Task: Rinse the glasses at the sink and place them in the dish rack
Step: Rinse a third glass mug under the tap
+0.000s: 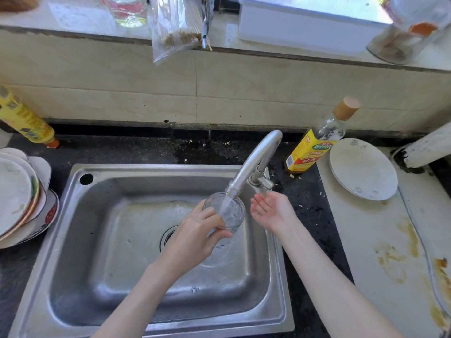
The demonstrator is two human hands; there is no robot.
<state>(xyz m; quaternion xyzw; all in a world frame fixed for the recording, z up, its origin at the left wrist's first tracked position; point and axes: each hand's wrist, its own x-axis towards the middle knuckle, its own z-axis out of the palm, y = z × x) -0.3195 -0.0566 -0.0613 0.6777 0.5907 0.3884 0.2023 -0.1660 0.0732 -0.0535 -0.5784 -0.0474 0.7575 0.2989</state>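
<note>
Her left hand [195, 236] grips the clear ribbed drinking glass [225, 213] upright under the curved steel tap [256, 162], mouth up, over the sink; the right hand [271, 211] hovers just beside it, fingers loose, holding nothing

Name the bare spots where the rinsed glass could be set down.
Free: the pale counter in front of the white plate, though stained; the dark strip behind the sink. Crowded: the stacked plates at left.

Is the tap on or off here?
On: a stream of water runs from the faucet spout into the glass held by the left hand.
</note>
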